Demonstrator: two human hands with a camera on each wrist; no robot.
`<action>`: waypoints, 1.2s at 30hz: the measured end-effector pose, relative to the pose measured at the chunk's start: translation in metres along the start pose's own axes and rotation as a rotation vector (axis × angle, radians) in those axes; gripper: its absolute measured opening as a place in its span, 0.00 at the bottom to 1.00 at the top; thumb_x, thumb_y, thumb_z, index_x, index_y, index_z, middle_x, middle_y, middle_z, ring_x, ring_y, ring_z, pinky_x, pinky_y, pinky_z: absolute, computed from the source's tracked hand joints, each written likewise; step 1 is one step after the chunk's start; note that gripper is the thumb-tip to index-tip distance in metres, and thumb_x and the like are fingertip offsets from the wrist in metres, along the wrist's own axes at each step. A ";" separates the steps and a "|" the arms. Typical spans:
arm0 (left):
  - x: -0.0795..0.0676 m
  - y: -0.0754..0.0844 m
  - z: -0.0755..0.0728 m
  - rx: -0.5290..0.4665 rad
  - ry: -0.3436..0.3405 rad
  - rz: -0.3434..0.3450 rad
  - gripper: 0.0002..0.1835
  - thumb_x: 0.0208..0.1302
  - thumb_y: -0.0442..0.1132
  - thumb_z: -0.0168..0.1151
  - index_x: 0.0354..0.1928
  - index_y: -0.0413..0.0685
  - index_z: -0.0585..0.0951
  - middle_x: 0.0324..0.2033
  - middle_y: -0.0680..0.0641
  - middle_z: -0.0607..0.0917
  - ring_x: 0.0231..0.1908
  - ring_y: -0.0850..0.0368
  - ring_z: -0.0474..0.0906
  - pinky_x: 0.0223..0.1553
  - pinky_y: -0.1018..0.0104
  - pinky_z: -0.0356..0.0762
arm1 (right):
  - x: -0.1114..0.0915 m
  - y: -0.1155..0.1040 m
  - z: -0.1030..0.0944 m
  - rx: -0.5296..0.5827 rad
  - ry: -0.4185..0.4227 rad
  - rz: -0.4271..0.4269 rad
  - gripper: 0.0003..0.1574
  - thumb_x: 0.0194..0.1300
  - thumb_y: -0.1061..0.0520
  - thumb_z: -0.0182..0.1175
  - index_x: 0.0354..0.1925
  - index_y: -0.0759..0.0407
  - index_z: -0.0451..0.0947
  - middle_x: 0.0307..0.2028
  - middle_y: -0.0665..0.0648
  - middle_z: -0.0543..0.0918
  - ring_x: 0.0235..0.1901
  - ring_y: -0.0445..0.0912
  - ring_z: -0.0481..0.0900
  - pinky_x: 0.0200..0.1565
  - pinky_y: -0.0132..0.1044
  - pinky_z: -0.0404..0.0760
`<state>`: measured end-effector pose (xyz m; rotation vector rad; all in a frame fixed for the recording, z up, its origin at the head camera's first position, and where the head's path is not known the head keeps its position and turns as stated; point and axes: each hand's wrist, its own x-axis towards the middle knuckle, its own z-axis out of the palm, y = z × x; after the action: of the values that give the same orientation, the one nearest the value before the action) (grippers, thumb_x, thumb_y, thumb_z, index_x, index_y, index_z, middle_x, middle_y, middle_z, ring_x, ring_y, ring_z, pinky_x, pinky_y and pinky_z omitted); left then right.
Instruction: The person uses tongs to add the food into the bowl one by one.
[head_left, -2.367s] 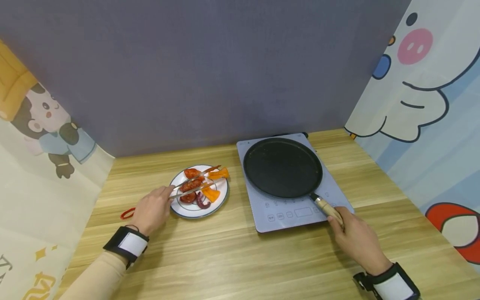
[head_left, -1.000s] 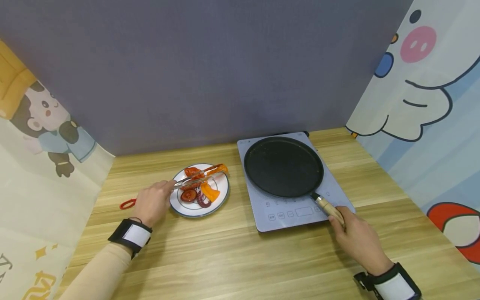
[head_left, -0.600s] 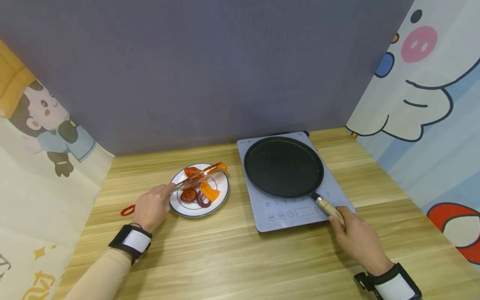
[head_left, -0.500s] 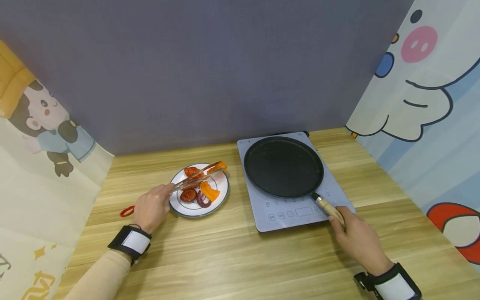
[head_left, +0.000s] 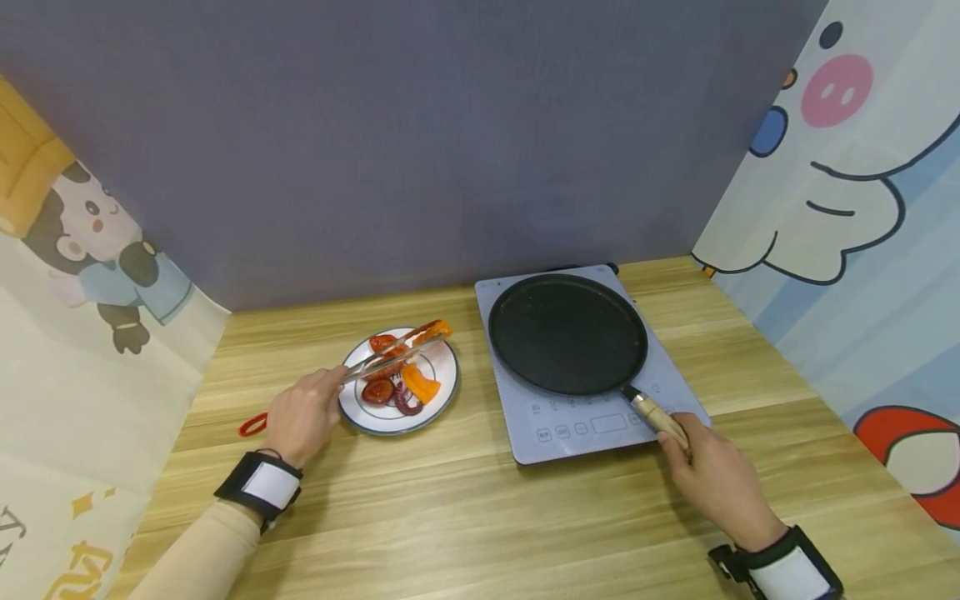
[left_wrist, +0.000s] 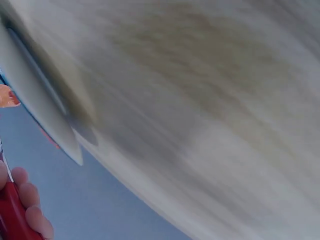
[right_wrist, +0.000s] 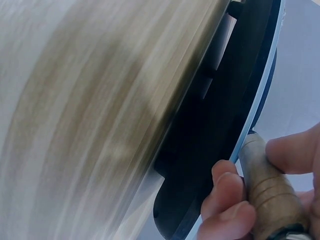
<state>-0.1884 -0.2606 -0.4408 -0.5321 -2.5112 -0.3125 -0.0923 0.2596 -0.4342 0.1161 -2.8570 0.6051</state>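
Note:
In the head view my left hand (head_left: 303, 417) grips metal tongs (head_left: 378, 362), whose red handle (left_wrist: 15, 215) shows in the left wrist view. The tongs' tips straddle an orange food strip (head_left: 441, 328) at the far right rim of a white plate (head_left: 452, 387). A second orange piece (head_left: 420, 384), a purple tentacle (head_left: 405, 402) and reddish sausage-like pieces (head_left: 377, 391) lie on the plate. My right hand (head_left: 720, 479) holds the wooden handle (head_left: 662, 418) of a flat black pan (head_left: 567, 333), fingers and thumb around it in the right wrist view.
Under the pan is a pale induction cooktop (head_left: 528, 429) with a touch panel at its front. A grey partition (head_left: 450, 150) stands behind the wooden table (head_left: 450, 517). Printed curtains flank it on the left (head_left: 75, 375) and right (head_left: 847, 333).
The tongs' tips have narrowed around the orange strip at the plate's far right, which has shifted slightly up and left. The right hand and pan keep still.

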 end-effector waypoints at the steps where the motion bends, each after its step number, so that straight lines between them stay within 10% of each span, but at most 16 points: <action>1: 0.001 0.001 0.000 0.000 0.004 -0.001 0.14 0.53 0.33 0.58 0.44 0.48 0.77 0.25 0.47 0.80 0.20 0.54 0.71 0.13 0.59 0.68 | 0.000 0.000 0.000 0.000 0.001 0.000 0.18 0.64 0.51 0.51 0.45 0.63 0.67 0.15 0.52 0.65 0.13 0.43 0.60 0.11 0.38 0.58; 21: 0.043 0.037 -0.007 -0.044 0.105 0.065 0.16 0.52 0.31 0.56 0.46 0.46 0.77 0.28 0.46 0.82 0.23 0.54 0.74 0.15 0.58 0.71 | -0.001 0.002 0.001 0.006 -0.004 0.012 0.17 0.64 0.49 0.51 0.45 0.60 0.67 0.15 0.52 0.65 0.13 0.43 0.60 0.11 0.38 0.58; 36: 0.074 0.072 0.002 -0.045 0.050 0.143 0.14 0.53 0.31 0.54 0.43 0.47 0.77 0.28 0.49 0.81 0.26 0.55 0.74 0.20 0.58 0.74 | -0.001 0.002 0.002 0.004 0.013 -0.009 0.18 0.64 0.50 0.52 0.45 0.61 0.67 0.15 0.52 0.65 0.12 0.42 0.60 0.11 0.38 0.58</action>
<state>-0.2154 -0.1729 -0.3935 -0.7088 -2.4084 -0.3243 -0.0921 0.2610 -0.4369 0.1251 -2.8416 0.6084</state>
